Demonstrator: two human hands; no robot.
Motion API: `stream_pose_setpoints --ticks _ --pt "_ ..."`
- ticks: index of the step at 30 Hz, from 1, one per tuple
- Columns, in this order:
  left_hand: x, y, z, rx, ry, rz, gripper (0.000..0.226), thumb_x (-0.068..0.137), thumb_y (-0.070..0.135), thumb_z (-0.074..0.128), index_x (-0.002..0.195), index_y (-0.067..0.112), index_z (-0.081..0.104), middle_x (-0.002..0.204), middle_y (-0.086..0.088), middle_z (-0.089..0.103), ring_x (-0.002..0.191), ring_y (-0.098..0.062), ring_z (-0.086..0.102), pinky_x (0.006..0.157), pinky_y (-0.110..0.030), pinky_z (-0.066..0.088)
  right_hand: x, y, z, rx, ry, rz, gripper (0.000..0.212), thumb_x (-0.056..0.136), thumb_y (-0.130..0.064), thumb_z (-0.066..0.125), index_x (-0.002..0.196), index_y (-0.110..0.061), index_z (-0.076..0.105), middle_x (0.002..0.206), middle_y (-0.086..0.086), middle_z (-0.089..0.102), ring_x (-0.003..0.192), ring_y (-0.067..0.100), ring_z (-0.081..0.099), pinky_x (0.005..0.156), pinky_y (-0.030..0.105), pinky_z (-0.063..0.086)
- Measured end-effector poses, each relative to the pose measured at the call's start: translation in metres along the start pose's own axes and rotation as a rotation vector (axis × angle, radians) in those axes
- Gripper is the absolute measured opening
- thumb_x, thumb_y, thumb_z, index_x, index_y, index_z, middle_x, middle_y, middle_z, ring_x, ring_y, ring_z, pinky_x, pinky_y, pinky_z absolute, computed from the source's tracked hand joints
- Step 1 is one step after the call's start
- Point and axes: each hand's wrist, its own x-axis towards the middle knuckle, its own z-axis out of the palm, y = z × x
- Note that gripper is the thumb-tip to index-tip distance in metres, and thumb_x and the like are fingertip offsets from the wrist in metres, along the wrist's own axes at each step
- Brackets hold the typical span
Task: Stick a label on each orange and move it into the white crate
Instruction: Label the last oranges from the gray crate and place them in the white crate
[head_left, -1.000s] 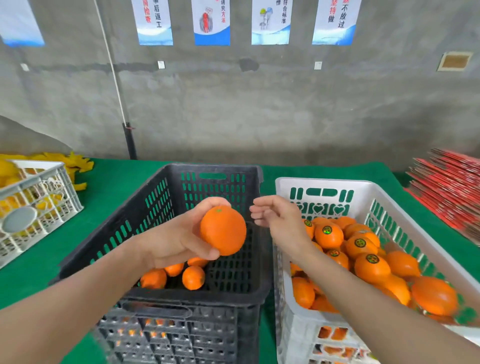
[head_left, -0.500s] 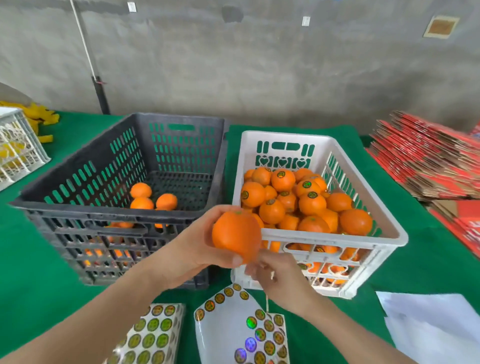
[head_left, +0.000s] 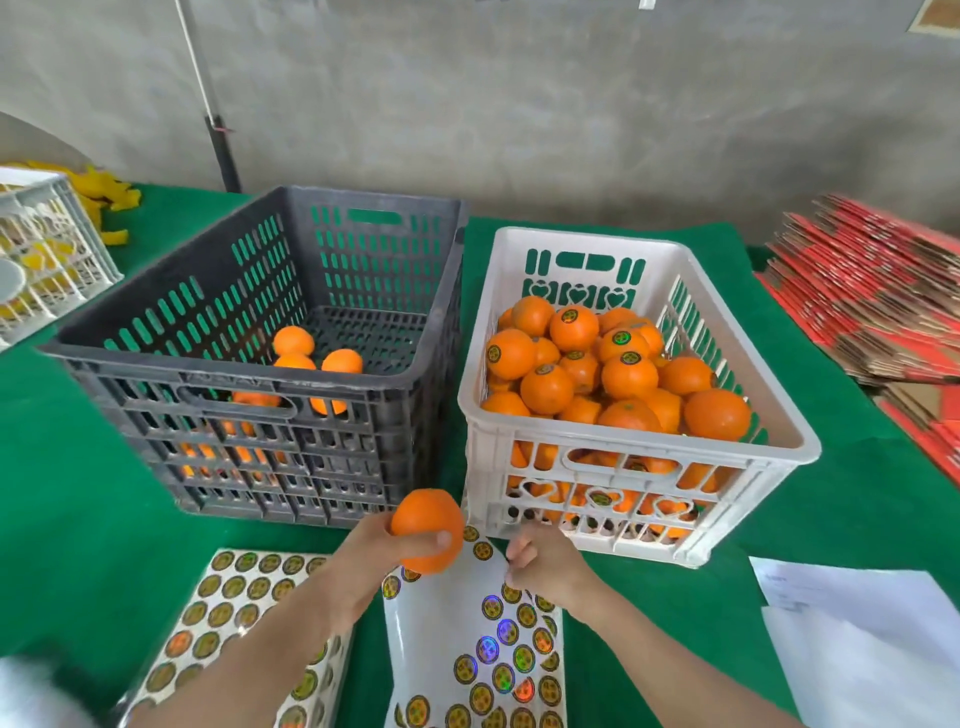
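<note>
Head view. Gripped in the left hand (head_left: 374, 551), thumb across its front: one orange (head_left: 427, 530), held up off the green desk (head_left: 78, 519), just above the far end of a white sticker sheet (head_left: 441, 634) and in front of the near walls of two crates.

Just right of that orange, apart from it: the right hand (head_left: 545, 564), fingers curled in tight, tips down at the sheet's upper right edge among the round labels (head_left: 492, 606). No telling whether a label is pinched there.

Behind the right hand: the white crate (head_left: 639, 457), heaped with oranges (head_left: 628, 375), many showing a round label on top. Close beside it on the left: a black crate (head_left: 249, 374), with only a few oranges (head_left: 293, 340) low against its near wall.

Flat on the desk under the left forearm: a second sheet (head_left: 234, 597), covered in rows of labels. At the near right: loose white papers (head_left: 857, 623). Far right: a stack of flattened red cardboard (head_left: 872, 291). At the left edge: a white wire basket (head_left: 47, 249) with yellow things inside.
</note>
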Motion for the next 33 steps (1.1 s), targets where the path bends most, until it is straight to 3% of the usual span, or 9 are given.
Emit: stream_pose_setpoints --ticks 4,9,12,15,17,20,25,30,33 --pt "0.005 0.005 -0.003 0.065 -0.079 -0.016 0.077 0.032 0.051 0.081 0.102 0.025 0.059 0.1 0.004 0.071 0.095 -0.012 0.064 0.082 -0.027 0.043 -0.01 -0.005 -0.003 0.188 -0.013 -0.062 0.028 0.079 0.008 0.061 0.072 -0.019 0.057 0.072 -0.006 0.056 0.065 0.001 0.054 0.061 0.012 0.042" --pt "0.01 0.014 -0.015 0.169 -0.127 -0.088 0.116 0.03 0.056 0.08 0.134 0.018 0.045 0.132 -0.003 0.051 0.127 -0.024 0.042 0.112 -0.041 0.022 -0.027 -0.017 -0.012 0.392 -0.038 -0.173 0.031 0.081 0.013 0.058 0.07 -0.016 0.061 0.073 -0.004 0.06 0.065 -0.001 0.056 0.065 0.012 0.044" --pt "0.008 0.015 -0.023 0.146 -0.117 -0.086 0.122 0.026 0.056 0.084 0.135 0.018 0.044 0.136 -0.005 0.049 0.13 -0.025 0.039 0.117 -0.045 0.013 -0.035 -0.023 -0.015 0.434 -0.027 -0.201 0.03 0.081 0.012 0.059 0.07 -0.016 0.062 0.074 -0.004 0.06 0.069 0.004 0.057 0.07 0.014 0.045" --pt "0.006 0.014 -0.031 0.099 -0.21 -0.035 0.113 0.022 0.061 0.088 0.122 0.019 0.055 0.121 -0.003 0.066 0.117 -0.022 0.056 0.112 -0.044 0.027 -0.039 -0.029 -0.013 0.399 -0.006 -0.239 0.031 0.081 0.012 0.059 0.069 -0.016 0.062 0.075 -0.005 0.06 0.071 0.004 0.057 0.072 0.014 0.046" --pt "0.006 0.017 -0.031 0.086 -0.284 -0.021 0.107 0.024 0.062 0.088 0.117 0.018 0.059 0.113 -0.001 0.07 0.106 -0.018 0.064 0.099 -0.037 0.039 -0.041 -0.034 -0.011 0.387 0.015 -0.257 0.031 0.081 0.012 0.059 0.069 -0.016 0.062 0.075 -0.005 0.06 0.07 0.003 0.057 0.072 0.014 0.046" --pt "0.007 0.021 -0.026 0.072 -0.3 0.002 0.105 0.021 0.061 0.088 0.113 0.017 0.061 0.107 0.001 0.072 0.098 -0.014 0.068 0.087 -0.03 0.042 -0.044 -0.034 -0.01 0.4 0.018 -0.245 0.03 0.082 0.011 0.059 0.071 -0.017 0.062 0.075 -0.005 0.061 0.067 0.0 0.057 0.07 0.012 0.046" --pt "0.009 0.02 -0.025 0.069 -0.276 0.042 0.111 0.021 0.058 0.089 0.117 0.011 0.059 0.109 -0.006 0.072 0.103 -0.021 0.066 0.09 -0.032 0.045 -0.053 -0.022 -0.011 0.42 -0.042 -0.135 0.033 0.079 0.006 0.066 0.083 -0.026 0.069 0.075 -0.002 0.063 0.07 0.008 0.061 0.077 0.027 0.052" --pt "0.011 0.022 -0.019 0.132 -0.33 0.027 0.112 0.026 0.056 0.089 0.122 0.009 0.055 0.114 -0.01 0.069 0.109 -0.027 0.063 0.101 -0.04 0.043 -0.055 -0.023 -0.01 0.421 0.006 -0.103 0.035 0.076 0.005 0.07 0.081 -0.029 0.072 0.086 0.002 0.07 0.079 0.011 0.064 0.082 0.024 0.054" --pt "0.012 0.025 -0.02 0.116 -0.354 0.002 0.107 0.03 0.053 0.09 0.121 0.008 0.056 0.115 -0.013 0.068 0.107 -0.029 0.064 0.092 -0.037 0.051 -0.057 -0.023 -0.011 0.428 0.002 -0.101 0.03 0.075 0.002 0.073 0.078 -0.028 0.072 0.082 -0.004 0.071 0.075 0.003 0.064 0.075 0.018 0.053"
